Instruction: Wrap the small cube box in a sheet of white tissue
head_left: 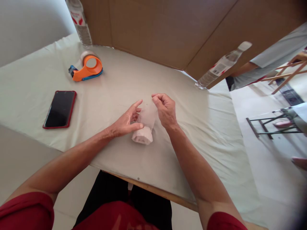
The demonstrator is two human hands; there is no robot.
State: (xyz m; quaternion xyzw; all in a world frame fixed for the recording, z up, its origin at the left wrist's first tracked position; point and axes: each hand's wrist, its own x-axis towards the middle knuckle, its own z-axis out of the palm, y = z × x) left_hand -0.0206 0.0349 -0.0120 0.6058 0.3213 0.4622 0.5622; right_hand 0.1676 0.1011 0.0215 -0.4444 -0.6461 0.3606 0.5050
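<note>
A small white roll (142,135) of thin, see-through sheet lies on the cloth-covered table, close to its front edge. From the roll a loose length of thin white sheet (147,116) runs up between my hands; I cannot tell whether it is plastic or tissue. My left hand (129,120) is open beside it, fingers apart, with the thumb resting at the roll's upper left. Closed in a pinch, my right hand (166,108) is at the upper right corner of the sheet, its other fingers curled in.
An orange and blue tape dispenser (87,68) and a phone in a red case (59,109) lie to the left. Water bottles stand at the back left (81,27) and back right (220,67), against a cardboard panel (153,28). Beyond the panel, a person's arm (243,69) shows.
</note>
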